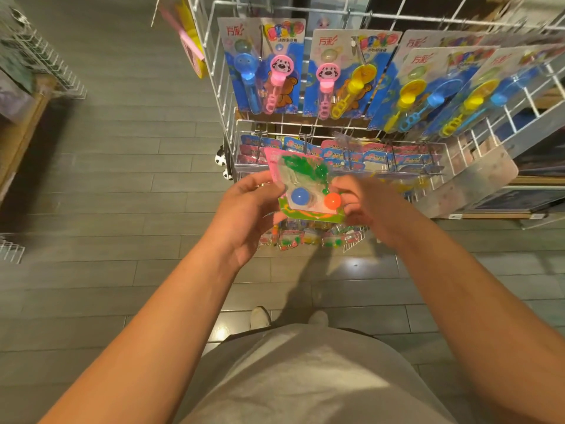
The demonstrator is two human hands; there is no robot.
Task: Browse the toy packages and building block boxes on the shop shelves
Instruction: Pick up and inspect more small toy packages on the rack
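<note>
Examining one toy package (305, 188), held before the wire rack (336, 130): left hand (247, 215) and right hand (363, 206) each pinch an edge, fingers curled round it. Judged mid-browse; next comes rehanging on a peg. Bubble wand cards (269, 65) hang above; grey plank floor (122, 179) below

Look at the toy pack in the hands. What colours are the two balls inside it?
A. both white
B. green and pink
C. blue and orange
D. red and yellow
C: the toy pack, gripped by the left hand and right hand, shows a blue ball beside an orange ball.
</note>
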